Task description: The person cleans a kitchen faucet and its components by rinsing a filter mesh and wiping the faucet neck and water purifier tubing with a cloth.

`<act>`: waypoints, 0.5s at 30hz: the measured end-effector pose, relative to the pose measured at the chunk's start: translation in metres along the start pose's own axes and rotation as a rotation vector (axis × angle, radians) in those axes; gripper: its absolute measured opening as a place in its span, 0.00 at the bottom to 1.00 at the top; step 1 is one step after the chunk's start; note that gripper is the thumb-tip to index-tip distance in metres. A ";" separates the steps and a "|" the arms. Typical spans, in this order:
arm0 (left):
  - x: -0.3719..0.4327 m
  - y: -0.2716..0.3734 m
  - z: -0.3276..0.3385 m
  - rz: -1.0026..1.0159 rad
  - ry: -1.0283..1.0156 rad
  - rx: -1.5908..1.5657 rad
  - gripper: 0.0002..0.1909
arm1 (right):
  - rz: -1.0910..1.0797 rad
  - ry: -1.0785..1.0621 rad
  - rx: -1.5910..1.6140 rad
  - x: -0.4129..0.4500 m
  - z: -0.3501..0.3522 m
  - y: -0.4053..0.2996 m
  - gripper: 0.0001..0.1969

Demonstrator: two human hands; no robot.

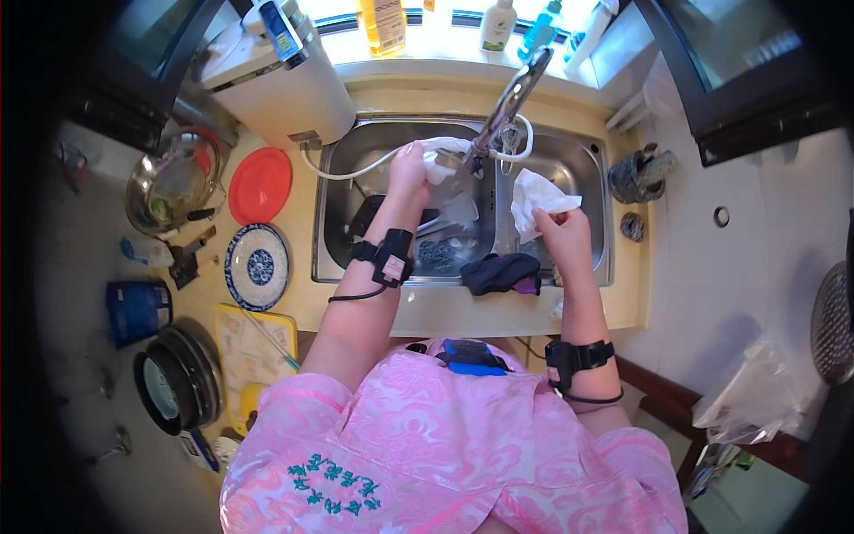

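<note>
My left hand is over the left sink basin, closed around a crumpled white tissue. Just behind it, a white hose runs towards the chrome faucet. Above the right basin, my right hand pinches a spread white tissue by its lower edge. A dark cloth hangs on the sink's front rim between my arms. Under my left hand lie a steel wool scrubber and a dark item partly hidden by my forearm.
Left on the counter are a red plate, a blue-patterned plate, a yellow-edged cutting board and stacked pans. A white appliance stands behind; bottles line the sill. A dark holder is right of the sink.
</note>
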State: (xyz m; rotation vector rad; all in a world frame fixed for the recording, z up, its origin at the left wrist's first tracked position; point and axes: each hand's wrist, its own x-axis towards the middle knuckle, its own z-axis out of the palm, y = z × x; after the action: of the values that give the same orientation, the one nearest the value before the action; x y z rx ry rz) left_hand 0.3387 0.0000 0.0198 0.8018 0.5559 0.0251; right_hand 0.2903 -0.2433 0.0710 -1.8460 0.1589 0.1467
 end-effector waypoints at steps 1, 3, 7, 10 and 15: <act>0.000 0.001 -0.007 0.000 0.001 0.033 0.12 | -0.007 -0.052 -0.009 0.002 -0.002 0.005 0.09; -0.002 0.001 -0.016 0.067 -0.037 0.233 0.13 | 0.011 -0.050 0.005 0.001 -0.004 0.010 0.10; -0.049 0.006 0.007 0.149 -0.354 0.364 0.16 | -0.041 -0.092 0.101 0.004 -0.007 0.024 0.10; -0.062 0.000 0.018 0.358 -0.407 0.786 0.22 | -0.193 -0.075 -0.227 0.008 -0.010 0.018 0.13; -0.061 -0.005 0.030 0.618 -0.237 1.181 0.20 | -0.349 -0.181 -0.307 0.025 -0.019 -0.012 0.16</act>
State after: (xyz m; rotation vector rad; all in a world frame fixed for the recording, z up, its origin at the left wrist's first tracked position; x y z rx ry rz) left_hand 0.2996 -0.0373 0.0616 2.0776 0.0189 0.1782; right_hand 0.3174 -0.2589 0.0831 -2.1217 -0.3285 0.0970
